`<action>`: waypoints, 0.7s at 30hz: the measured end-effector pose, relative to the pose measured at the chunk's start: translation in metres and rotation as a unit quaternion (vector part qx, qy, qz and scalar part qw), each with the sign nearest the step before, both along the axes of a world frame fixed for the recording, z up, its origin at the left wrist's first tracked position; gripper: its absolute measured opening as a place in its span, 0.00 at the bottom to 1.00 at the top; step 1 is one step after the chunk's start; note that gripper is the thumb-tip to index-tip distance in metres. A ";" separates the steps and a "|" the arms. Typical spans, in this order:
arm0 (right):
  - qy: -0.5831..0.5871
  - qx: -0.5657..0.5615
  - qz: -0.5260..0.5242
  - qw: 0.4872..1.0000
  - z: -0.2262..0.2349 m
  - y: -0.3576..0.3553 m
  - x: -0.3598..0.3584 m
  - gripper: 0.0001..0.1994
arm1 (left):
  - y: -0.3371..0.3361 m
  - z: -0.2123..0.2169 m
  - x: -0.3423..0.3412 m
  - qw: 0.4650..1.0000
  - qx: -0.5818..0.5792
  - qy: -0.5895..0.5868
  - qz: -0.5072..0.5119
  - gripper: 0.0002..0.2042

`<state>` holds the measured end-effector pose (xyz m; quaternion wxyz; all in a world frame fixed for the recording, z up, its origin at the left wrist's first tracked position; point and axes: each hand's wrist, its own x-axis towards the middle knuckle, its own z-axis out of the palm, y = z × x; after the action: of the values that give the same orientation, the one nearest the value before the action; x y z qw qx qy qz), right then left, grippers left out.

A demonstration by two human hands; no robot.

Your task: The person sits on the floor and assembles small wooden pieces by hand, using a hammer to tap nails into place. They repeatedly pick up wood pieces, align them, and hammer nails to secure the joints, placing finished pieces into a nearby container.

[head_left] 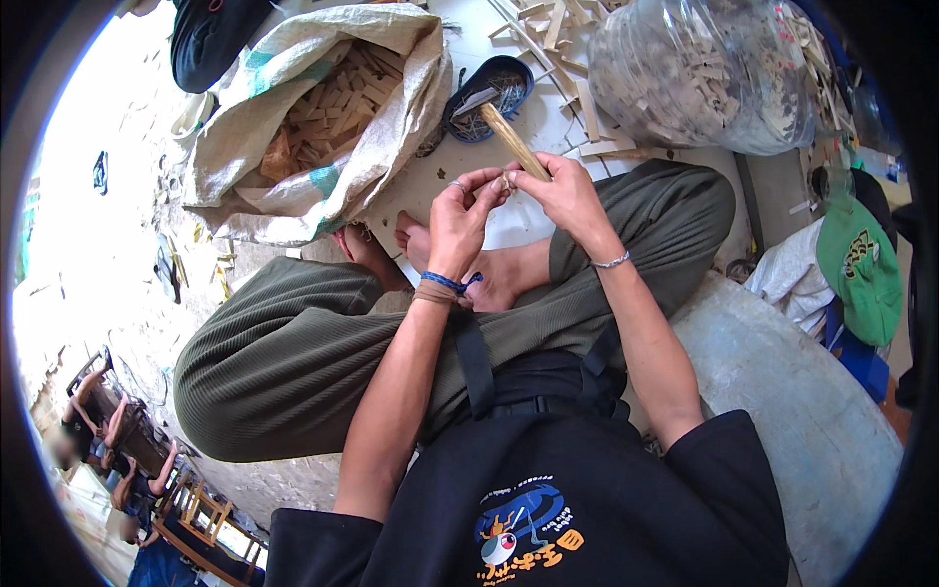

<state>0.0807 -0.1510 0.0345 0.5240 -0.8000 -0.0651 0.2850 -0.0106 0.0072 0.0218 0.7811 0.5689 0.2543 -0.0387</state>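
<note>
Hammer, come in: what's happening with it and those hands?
Right hand: holding hammer. Left hand: fingertips meeting the right's; anything pinched unclear. Hammer head over blue dish.

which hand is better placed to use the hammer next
Probably the right hand: the hammer is in its grip, head pointing away from the person. The left hand doesn't appear to hold it.

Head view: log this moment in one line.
left hand: pinching small item, kind unclear | right hand: gripping hammer, beside left hand | sack: open, wood pieces inside
</note>
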 end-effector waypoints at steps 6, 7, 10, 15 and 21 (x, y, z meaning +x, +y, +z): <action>0.005 -0.009 0.004 1.000 -0.001 -0.001 0.000 0.15 | -0.003 0.001 0.000 1.000 0.008 0.003 0.015 0.15; -0.009 -0.007 0.000 1.000 -0.002 0.000 -0.001 0.15 | -0.003 0.001 0.000 1.000 0.013 0.004 0.017 0.15; -0.012 0.004 -0.011 1.000 -0.006 -0.001 -0.004 0.15 | -0.005 0.000 0.000 0.999 0.030 0.010 0.023 0.15; -0.004 0.026 -0.039 0.999 -0.015 -0.002 -0.010 0.16 | -0.011 -0.003 0.000 0.996 0.077 0.010 0.031 0.14; -0.006 0.011 -0.039 0.999 -0.006 -0.001 -0.011 0.17 | -0.013 -0.006 0.001 0.996 0.074 0.002 0.040 0.13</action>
<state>0.0698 -0.1518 0.0289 0.5432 -0.7978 -0.0401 0.2584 -0.0100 -0.0056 0.0160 0.7375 0.6144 0.2802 0.0101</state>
